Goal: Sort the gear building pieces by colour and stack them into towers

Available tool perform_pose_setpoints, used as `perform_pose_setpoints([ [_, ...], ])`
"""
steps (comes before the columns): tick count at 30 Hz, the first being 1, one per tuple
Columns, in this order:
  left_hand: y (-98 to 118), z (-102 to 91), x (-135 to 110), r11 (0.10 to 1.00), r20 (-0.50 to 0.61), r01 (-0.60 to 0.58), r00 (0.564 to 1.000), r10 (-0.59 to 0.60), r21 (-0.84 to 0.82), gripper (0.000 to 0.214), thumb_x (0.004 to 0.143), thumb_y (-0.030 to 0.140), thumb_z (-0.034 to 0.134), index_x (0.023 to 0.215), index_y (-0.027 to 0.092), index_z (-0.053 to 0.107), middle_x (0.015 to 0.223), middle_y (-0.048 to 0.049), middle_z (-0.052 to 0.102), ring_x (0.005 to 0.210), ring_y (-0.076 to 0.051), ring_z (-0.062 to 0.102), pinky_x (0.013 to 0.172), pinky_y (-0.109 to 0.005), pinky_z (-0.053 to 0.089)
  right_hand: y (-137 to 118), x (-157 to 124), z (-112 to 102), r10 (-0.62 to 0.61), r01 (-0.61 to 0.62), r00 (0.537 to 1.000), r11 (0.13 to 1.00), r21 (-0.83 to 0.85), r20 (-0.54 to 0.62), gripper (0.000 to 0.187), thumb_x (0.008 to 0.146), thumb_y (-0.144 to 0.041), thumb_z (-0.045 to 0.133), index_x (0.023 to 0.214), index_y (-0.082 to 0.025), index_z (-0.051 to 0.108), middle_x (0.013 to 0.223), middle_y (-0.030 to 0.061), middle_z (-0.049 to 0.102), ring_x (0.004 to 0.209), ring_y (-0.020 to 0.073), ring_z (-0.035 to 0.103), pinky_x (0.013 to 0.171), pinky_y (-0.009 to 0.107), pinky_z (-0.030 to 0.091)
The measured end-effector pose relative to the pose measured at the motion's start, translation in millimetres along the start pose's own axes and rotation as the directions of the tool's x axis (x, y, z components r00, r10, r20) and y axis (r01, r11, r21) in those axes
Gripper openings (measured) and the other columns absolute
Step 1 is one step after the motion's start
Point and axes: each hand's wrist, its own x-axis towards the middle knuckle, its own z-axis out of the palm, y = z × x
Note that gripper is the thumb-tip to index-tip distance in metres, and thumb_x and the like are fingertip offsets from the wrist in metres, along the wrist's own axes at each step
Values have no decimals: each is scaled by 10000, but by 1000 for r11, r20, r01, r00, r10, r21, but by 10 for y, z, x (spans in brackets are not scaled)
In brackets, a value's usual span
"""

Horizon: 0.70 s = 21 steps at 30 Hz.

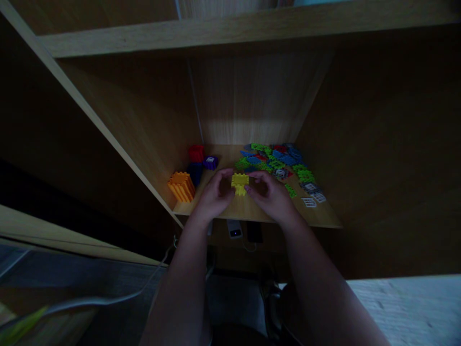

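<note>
Between my two hands is a small yellow block of notched interlocking tiles (240,180), in front of the shelf's middle. My left hand (215,196) curls at its left side, with fingertips and thumb at the edge. On the right side, my right hand (269,196) pinches it, its thumb low against the yellow piece. Behind the hands lies a loose pile of green, blue and red notched tiles (264,157). The undersides of the fingers are partly hidden, and the picture is dark.
An orange tile block (182,187) stands at the shelf's left front, with red (196,154), dark blue (195,174) and purple blocks (211,162) behind. White-patterned tiles (309,202) lie at the right. Below are a white device (235,229) and a dark phone-like slab (254,232).
</note>
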Motion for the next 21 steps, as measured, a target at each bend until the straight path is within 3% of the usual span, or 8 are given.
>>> perform_pose_setpoints([
  [8, 22, -15, 3, 1000, 15, 20, 1000, -20, 12, 512, 924, 144, 680, 1421, 231, 588, 1503, -117, 691, 1436, -268, 652, 1277, -508, 487, -23, -3, -31, 4, -4, 1000, 1000, -11, 21, 337, 987, -445, 746, 1281, -292, 688, 1229, 79, 781, 1103, 289, 726, 1008, 475, 589],
  [13, 20, -25, 11, 999, 17, 9, 1000, -10, 46, 542, 909, 140, 697, 1431, 238, 584, 1493, -114, 702, 1416, -271, 669, 1251, -508, 508, -18, -21, -42, 7, -4, 997, 999, -38, 81, 508, 951, -442, 799, 1409, -296, 633, 1368, 101, 745, 1236, 314, 711, 1085, 510, 574],
  [21, -18, 14, -3, 989, -19, 74, 997, -72, 127, 592, 848, 75, 705, 1406, 240, 601, 1426, -110, 740, 1342, -308, 713, 1191, -543, 556, 127, -31, -176, -44, 62, 996, 959, -275, 74, 619, 962, -396, 745, 1543, -266, 578, 1490, 148, 694, 1428, 411, 604, 1226, 644, 468],
])
